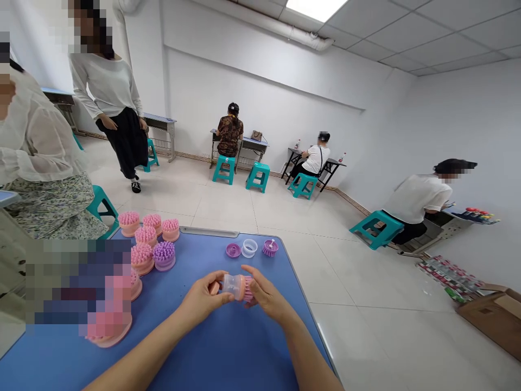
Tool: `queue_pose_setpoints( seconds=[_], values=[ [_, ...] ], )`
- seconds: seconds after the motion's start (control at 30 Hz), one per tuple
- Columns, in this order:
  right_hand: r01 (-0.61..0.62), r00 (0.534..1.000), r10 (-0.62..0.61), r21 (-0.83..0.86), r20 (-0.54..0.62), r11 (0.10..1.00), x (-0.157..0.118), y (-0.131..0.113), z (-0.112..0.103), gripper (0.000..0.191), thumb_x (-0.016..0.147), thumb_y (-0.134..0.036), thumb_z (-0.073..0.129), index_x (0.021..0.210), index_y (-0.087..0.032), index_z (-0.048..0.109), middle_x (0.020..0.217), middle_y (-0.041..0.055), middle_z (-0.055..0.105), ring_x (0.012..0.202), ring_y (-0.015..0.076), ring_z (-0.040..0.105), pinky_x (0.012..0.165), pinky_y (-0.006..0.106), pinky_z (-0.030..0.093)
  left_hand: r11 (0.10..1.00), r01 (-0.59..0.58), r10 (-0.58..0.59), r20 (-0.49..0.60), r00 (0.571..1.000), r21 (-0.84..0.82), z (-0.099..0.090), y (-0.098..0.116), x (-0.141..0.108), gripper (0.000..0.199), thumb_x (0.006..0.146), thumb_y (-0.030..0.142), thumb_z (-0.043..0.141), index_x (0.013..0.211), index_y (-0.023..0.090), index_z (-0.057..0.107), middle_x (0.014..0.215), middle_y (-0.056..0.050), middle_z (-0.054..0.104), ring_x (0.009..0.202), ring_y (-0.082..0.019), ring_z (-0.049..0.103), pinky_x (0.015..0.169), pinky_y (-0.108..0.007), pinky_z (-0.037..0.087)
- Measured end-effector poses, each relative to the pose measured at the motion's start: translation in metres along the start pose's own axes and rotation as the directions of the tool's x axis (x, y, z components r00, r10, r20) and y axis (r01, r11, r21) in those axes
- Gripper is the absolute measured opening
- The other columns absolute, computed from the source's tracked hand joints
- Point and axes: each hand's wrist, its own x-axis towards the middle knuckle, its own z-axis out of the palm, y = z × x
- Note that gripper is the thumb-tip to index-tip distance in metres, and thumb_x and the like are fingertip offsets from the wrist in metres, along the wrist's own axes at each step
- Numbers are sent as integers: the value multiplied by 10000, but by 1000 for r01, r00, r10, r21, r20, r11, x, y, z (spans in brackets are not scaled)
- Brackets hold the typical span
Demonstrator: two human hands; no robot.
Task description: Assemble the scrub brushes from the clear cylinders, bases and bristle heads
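Between my hands, above the blue table [195, 336], a brush [233, 285] lies sideways, with a clear cylinder, a peach ring and pink bristles. My left hand [206, 293] is closed on its clear end, with a small peach piece against the fingers. The fingers of my right hand [262, 296] wrap the pink bristle end. Beyond my hands are a purple disc [233, 250], a clear white ring [249, 248] and a purple bristle part [270, 248] with a white stem.
Several pink brushes [146, 235] and a purple brush [164, 256] stand on the table's left side. A seated person [44, 136] is close at the left; another person [109, 87] stands behind. Others sit at far desks. Part of the table is pixelated.
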Motion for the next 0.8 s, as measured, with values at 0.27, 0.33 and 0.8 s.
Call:
queue_pose_setpoints(
  seconds=[0.27,0.33,0.8],
  values=[
    [26,999,-23,96,-26,995,2,-5,3,353,716,-426,675,934,-183,543,785,1,588,675,131,574,627,264,463,995,-82,81,21,996,51,-4,-6,1,547,542,272,765,1058,170,617,952,-59,674,952,-270,577,838,-320,442],
    [-26,999,31,101,-45,995,5,-3,5,383,764,-527,572,840,-152,563,676,-4,572,557,116,556,553,262,452,992,-103,102,16,995,74,-5,-4,-1,557,522,257,778,1051,180,624,962,-54,669,956,-268,570,845,-313,437],
    [-37,998,43,120,-43,992,6,1,2,465,694,-581,618,887,-158,590,718,21,618,602,140,590,605,292,471,984,-134,133,12,991,120,-4,-4,0,532,555,259,712,1062,151,598,987,-67,661,954,-257,572,867,-337,430]
  ],
)
